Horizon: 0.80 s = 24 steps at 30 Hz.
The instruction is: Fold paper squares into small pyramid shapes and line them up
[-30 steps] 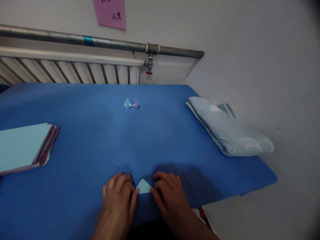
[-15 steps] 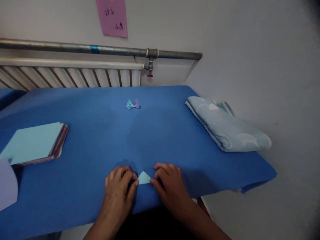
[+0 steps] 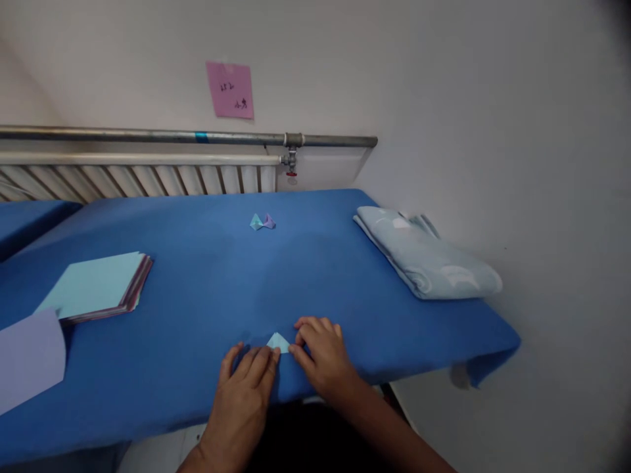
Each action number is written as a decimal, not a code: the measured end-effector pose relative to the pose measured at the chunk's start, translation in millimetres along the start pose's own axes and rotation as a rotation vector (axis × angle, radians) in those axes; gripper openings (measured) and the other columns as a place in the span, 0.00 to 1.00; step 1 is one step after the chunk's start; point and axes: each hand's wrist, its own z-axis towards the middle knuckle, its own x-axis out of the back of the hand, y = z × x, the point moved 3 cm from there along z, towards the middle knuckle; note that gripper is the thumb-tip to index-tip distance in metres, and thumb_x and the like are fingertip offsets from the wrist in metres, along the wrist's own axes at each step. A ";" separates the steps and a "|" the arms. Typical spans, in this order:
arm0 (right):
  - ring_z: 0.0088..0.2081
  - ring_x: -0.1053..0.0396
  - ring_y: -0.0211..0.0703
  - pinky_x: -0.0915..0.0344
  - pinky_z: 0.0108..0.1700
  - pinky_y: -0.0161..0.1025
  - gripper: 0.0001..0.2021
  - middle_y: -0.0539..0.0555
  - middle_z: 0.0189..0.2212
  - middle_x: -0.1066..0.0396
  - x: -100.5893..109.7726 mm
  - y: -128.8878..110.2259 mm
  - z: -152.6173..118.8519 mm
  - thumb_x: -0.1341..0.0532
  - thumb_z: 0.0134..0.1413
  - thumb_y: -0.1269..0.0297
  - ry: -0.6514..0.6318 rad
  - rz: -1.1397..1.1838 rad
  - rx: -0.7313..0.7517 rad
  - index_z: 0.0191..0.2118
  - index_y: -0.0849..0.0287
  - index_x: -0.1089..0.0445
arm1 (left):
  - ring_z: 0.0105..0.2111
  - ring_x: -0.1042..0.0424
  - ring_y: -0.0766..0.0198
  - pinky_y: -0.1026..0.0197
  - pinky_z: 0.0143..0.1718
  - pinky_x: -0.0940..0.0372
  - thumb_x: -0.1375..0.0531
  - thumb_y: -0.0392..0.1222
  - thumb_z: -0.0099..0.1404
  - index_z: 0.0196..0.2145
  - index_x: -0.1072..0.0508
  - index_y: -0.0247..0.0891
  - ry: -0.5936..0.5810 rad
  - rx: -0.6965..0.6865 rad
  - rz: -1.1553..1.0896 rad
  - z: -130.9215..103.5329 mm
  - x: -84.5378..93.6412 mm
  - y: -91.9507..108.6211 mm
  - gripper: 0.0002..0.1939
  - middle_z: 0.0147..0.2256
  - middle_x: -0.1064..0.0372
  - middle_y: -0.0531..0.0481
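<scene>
Triangle [image 3: 279, 342] between left grip [image 3: 242, 399] and right [image 3: 323, 358]

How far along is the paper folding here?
Two small folded pieces, one teal piece and one purple piece, look finished, toward the back of the blue table. In work is a pale triangle, apparently partly folded, between the left hand and right hand. The paper stack and loose purple sheet look unused; how many are needed, I can't tell.

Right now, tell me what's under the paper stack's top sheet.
Under the light blue top sheet, more sheets show dark red and pale edges; their faces are covered.
</scene>
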 end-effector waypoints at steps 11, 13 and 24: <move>0.43 0.35 0.43 0.48 0.42 0.40 0.04 0.48 0.39 0.28 4.5 -4.2 0.5 0.38 0.53 0.70 0.040 -0.079 0.022 0.29 0.57 0.34 | 0.46 0.31 0.55 0.44 0.54 0.48 0.50 0.23 0.58 0.50 0.29 0.38 -0.041 0.119 0.144 -8.1 -0.3 5.8 0.25 0.46 0.27 0.46; 0.42 0.35 0.43 0.47 0.41 0.40 0.04 0.48 0.39 0.28 5.0 -4.2 0.4 0.38 0.53 0.70 0.050 -0.091 0.032 0.29 0.57 0.34 | 0.46 0.31 0.55 0.43 0.54 0.48 0.50 0.22 0.58 0.49 0.28 0.39 -0.032 0.178 0.145 -7.9 0.0 8.1 0.25 0.45 0.26 0.46; 0.42 0.36 0.44 0.48 0.42 0.41 0.10 0.49 0.39 0.28 -1.3 -13.7 -4.1 0.41 0.52 0.77 0.062 -0.096 0.088 0.36 0.54 0.30 | 0.42 0.32 0.55 0.40 0.54 0.48 0.49 0.23 0.59 0.51 0.30 0.43 -0.089 0.223 0.175 2.4 -5.3 11.3 0.26 0.40 0.27 0.47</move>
